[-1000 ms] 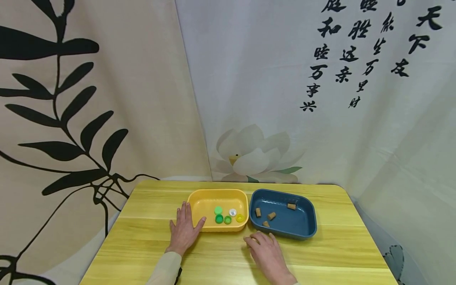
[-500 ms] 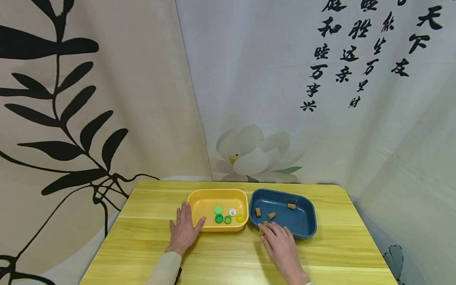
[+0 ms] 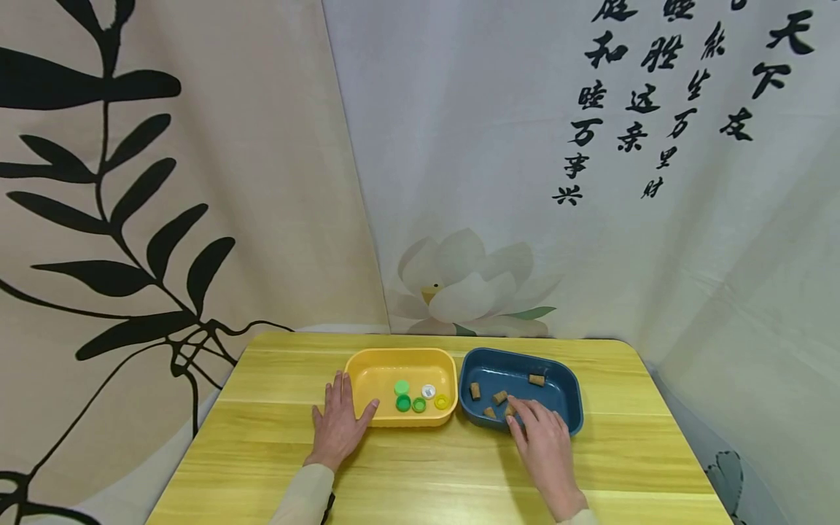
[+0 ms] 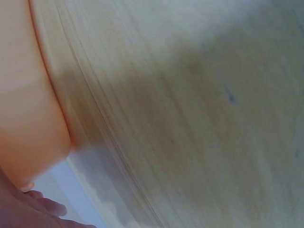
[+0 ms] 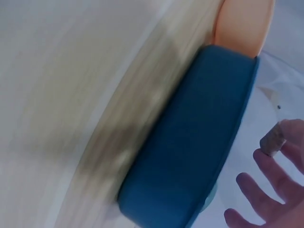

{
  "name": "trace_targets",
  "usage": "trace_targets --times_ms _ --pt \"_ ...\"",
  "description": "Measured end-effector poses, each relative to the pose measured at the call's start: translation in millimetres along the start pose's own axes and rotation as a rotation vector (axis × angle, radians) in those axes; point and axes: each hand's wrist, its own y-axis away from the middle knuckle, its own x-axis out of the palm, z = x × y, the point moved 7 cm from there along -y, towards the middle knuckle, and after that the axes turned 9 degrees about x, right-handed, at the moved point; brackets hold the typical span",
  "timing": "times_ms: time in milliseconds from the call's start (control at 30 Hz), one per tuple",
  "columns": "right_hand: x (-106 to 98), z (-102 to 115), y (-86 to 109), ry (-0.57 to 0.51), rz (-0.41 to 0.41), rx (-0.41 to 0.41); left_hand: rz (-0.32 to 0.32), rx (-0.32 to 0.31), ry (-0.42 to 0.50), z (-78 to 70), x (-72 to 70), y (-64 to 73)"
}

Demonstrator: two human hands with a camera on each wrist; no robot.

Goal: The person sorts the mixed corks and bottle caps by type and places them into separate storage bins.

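My right hand [image 3: 545, 441] is over the front part of the blue tray [image 3: 561, 408], pinching a short brown cork [image 5: 273, 140] between thumb and finger. Several more corks lie in that tray, including one near the back [image 3: 537, 380] and one by the left wall [image 3: 475, 391]. Spread out with straight fingers, my left hand [image 3: 339, 426] rests at the left front of the yellow tray [image 3: 367, 357], its fingertips on the rim. Inside the yellow tray sit several round plastic caps, among them a white cap [image 3: 429, 391] and a dark green cap [image 3: 403, 402].
Both trays stand side by side on a wood-grain table [image 3: 407, 474], nearly touching. Behind the table hangs a cloth backdrop [image 3: 459, 182] printed with leaves, a flower and black characters.
From in front of the blue tray's left corner, my right hand has moved right and forward over the tray, carrying the cork. My left hand and the caps have stayed put.
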Motion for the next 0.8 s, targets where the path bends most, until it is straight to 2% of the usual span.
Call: trace_targets --times_ms 167,300,800 --pt "3 -15 -9.1 0.05 -0.03 0.022 0.004 -0.003 0.003 -0.7 -0.8 0.6" --pt "7 -25 -16.0 0.074 -0.011 0.036 0.004 -0.002 0.003 -0.6 -0.8 0.6" --pt "31 -38 -28.2 0.21 0.179 0.132 -0.015 0.006 -0.01 -0.8 -0.9 0.7"
